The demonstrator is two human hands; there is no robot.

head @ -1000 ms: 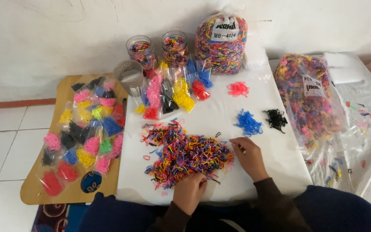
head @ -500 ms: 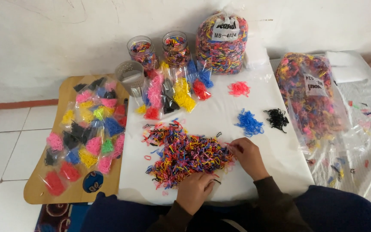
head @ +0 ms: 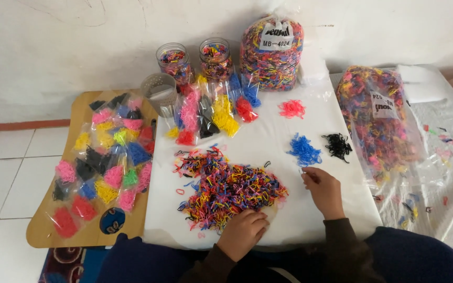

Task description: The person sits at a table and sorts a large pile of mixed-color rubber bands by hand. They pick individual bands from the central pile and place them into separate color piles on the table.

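A heap of small mixed-colour elastic bands (head: 229, 188) lies on the white tabletop (head: 268, 144) in front of me. My left hand (head: 245, 230) rests with curled fingers on the heap's near edge. My right hand (head: 323, 189) is to the right of the heap, its fingertips pinched together just below a small blue pile (head: 304, 151). Whether anything is between the fingertips is too small to tell. Sorted black (head: 337, 144) and pink (head: 291, 109) piles lie further back.
Two jars (head: 175, 62) of bands, a perforated cup (head: 159, 93) and a big full bag (head: 271, 50) stand at the wall. Small colour-sorted packets (head: 213, 112) lie behind the heap. A wooden board (head: 48, 230) at left holds more packets. Another full bag (head: 377, 118) lies right.
My right hand has left the heap's right edge and shifted a little right, up toward the blue pile. My left hand has slid slightly right along the heap's near edge.
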